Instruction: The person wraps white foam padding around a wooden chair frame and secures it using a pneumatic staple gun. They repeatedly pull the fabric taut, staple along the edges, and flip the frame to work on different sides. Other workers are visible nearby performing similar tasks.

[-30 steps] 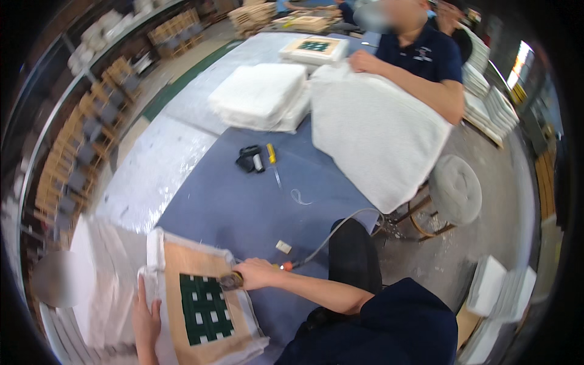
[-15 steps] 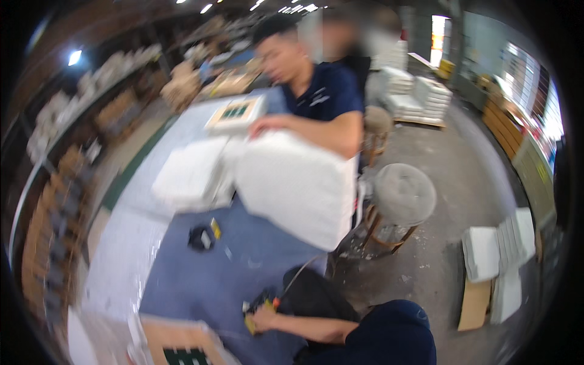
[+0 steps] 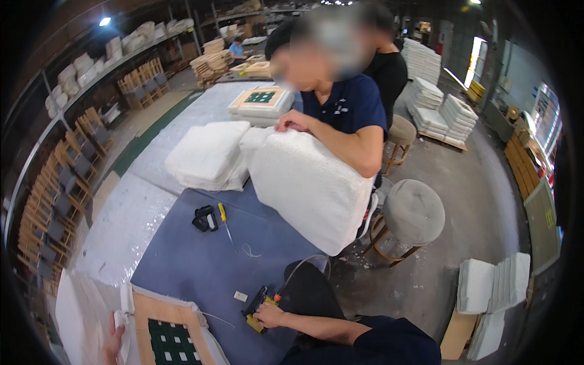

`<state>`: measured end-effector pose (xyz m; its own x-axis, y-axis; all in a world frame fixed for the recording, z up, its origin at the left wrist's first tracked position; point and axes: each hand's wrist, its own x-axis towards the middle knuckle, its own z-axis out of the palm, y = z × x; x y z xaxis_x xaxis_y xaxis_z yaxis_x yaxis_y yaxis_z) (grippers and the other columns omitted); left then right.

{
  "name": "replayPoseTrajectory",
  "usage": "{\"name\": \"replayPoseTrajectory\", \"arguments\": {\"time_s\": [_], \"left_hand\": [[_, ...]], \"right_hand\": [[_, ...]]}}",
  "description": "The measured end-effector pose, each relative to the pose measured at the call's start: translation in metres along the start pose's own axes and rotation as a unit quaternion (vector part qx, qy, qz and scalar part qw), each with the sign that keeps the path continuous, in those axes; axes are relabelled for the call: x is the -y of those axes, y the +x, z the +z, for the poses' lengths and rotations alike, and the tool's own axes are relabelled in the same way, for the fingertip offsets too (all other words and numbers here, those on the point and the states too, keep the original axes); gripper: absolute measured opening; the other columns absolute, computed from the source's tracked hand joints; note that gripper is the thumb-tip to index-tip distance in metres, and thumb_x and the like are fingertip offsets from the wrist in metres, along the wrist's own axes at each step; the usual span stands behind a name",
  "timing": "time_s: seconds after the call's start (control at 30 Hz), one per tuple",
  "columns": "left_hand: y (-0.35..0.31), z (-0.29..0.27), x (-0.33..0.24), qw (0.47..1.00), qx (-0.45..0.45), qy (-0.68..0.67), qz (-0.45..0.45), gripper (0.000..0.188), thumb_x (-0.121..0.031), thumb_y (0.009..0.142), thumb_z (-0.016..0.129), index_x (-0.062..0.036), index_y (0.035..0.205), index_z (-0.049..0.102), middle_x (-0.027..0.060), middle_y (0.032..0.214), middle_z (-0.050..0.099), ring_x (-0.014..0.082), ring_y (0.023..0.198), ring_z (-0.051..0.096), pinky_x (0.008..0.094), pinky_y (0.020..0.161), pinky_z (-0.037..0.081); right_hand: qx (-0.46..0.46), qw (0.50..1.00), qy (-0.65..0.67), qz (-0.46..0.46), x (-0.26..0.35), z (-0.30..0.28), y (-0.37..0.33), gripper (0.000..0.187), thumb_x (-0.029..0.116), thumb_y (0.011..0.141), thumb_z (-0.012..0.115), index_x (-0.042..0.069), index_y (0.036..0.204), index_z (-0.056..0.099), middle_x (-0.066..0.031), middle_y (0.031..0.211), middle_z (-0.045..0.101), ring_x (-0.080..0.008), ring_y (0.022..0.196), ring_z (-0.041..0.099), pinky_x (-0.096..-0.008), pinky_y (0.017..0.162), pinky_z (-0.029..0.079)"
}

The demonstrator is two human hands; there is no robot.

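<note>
My right hand (image 3: 269, 316) is closed around a black and yellow air staple gun (image 3: 255, 323) resting on the blue-grey tabletop. An air hose runs from its orange fitting toward the table's right edge. At the lower left, my left hand (image 3: 113, 338) is closed on white fabric (image 3: 123, 307) at the edge of a seat cushion. That cushion lies underside up, showing a wooden frame (image 3: 143, 307) and dark green webbing (image 3: 173, 340). A small pale strip (image 3: 240, 296) lies beside the staple gun. Farther off are a yellow-handled screwdriver (image 3: 222, 213) and a black object (image 3: 205, 219), its kind unclear.
Across the table, a co-worker's hand (image 3: 293, 121) rests on an upright white cushion (image 3: 304, 182). Stacked white cushions (image 3: 207, 152) stand to its left. A round grey stool (image 3: 415, 210) is on the floor at right, with more cushions (image 3: 476, 286) nearer.
My view has turned, and my left hand has come into sight at the white fabric. The right hand still holds the staple gun on the table.
</note>
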<state>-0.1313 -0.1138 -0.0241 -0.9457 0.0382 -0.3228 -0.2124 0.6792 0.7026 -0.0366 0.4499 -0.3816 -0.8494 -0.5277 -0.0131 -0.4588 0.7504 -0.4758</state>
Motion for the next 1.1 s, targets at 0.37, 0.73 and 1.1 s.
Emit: {"name": "replayPoseTrajectory", "arguments": {"time_s": [0.37,0.73,1.1], "left_hand": [[-0.016,-0.018,0.031,0.993,-0.104,0.041,-0.021,0.079,-0.017,0.102,0.064,-0.0019,0.172,0.032,0.0188,0.168,0.049,0.0296,0.155,0.046,0.0375,0.127,0.034],[-0.083,0.065,-0.05,0.997,-0.066,0.007,0.047,0.073,-0.013,0.09,0.071,0.0017,0.159,0.05,0.0172,0.146,0.064,0.0311,0.135,0.06,0.0414,0.118,0.043],[-0.047,0.045,-0.076,0.964,-0.003,0.249,0.094,0.097,-0.029,0.089,0.081,0.0008,0.168,0.034,0.03,0.156,0.058,0.044,0.145,0.057,0.0454,0.122,0.042]], "right_hand": [[-0.002,0.999,0.042,-0.017,-0.003,-0.013,0.013,0.03,0.031,0.092,0.071,0.013,0.115,0.076,-0.0077,0.105,0.074,-0.0284,0.109,0.069,-0.0448,0.1,0.049],[-0.037,0.997,0.063,0.018,-0.026,0.01,0.023,0.018,0.03,0.099,0.063,0.015,0.1,0.073,-0.0093,0.095,0.073,-0.0321,0.1,0.07,-0.0489,0.094,0.051],[0.108,0.985,0.01,0.132,-0.005,0.016,0.025,0.053,0.027,0.095,0.066,0.022,0.147,0.064,-0.0108,0.135,0.071,-0.0324,0.133,0.063,-0.0527,0.117,0.04]]}}
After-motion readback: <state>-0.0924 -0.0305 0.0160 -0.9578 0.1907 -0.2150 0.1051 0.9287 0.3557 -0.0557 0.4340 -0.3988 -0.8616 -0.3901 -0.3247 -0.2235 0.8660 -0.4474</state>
